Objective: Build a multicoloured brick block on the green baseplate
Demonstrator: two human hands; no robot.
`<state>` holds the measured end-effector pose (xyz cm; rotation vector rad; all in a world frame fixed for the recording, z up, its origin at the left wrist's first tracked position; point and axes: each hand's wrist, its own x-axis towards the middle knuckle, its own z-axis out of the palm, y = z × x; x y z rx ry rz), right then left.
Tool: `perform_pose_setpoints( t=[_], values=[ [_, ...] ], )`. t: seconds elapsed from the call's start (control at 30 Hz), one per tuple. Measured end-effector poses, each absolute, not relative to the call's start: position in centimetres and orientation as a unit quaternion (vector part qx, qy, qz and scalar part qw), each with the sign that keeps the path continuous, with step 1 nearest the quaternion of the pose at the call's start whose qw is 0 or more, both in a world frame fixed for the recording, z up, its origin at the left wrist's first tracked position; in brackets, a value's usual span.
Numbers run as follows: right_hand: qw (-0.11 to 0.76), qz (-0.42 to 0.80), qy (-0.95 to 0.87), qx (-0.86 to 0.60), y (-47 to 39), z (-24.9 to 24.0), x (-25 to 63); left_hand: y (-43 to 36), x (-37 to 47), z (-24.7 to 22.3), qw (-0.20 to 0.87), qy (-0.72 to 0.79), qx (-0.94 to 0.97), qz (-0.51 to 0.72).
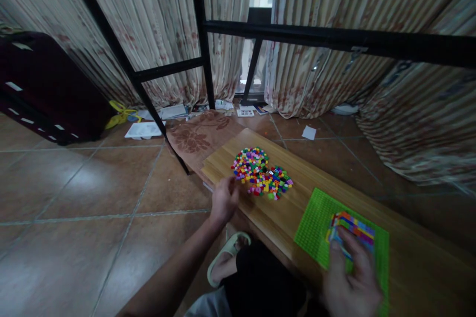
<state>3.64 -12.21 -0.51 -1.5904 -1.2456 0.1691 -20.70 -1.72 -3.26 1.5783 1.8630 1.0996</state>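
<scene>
A loose pile of small coloured toy bricks point(253, 163) lies spread on a wooden bench point(275, 218). At the pile's near left edge is my left hand point(224, 201), its fingers curled in and thumb close to them; whatever they may hold is too small to see. On the green baseplate point(314, 215) stands a low block of multicoloured bricks point(359, 230). My right hand point(351, 277) reaches over it, thumb and index finger drawn together at its near left side, covering part of it. Any brick between these fingertips cannot be made out.
Black metal bars point(316, 33) cross in front of the bench and the striped curtains point(316, 74). A dark suitcase point(48, 89) stands at the left. A patterned brown cloth point(201, 136) lies at the bench's far end, and papers point(309, 132) lie on the tiled floor.
</scene>
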Motion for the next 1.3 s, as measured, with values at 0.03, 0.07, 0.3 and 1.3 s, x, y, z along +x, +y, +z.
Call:
perform_pose_setpoints(
  t=[0.03, 0.07, 0.3, 1.3],
  values=[
    [0.503, 0.077, -0.577, -0.639, -11.7, -0.8, 2.4, -0.9, -21.8, -3.3, 0.208, 0.688, 0.589, 0.369],
    [0.473, 0.084, -0.628, -0.612, -11.0, -1.1, 1.1, -0.2, -22.6, -3.4, 0.191, 0.69, 0.608, 0.342],
    [0.343, 0.101, -0.781, -0.512, -5.1, -3.0, -5.5, 1.8, -23.1, -3.6, 0.157, 0.657, 0.688, 0.265],
    [0.408, 0.1, -0.708, -0.568, -11.4, -2.2, -4.5, 1.4, -22.0, -1.6, 0.171, 0.683, 0.646, 0.293]
  ],
)
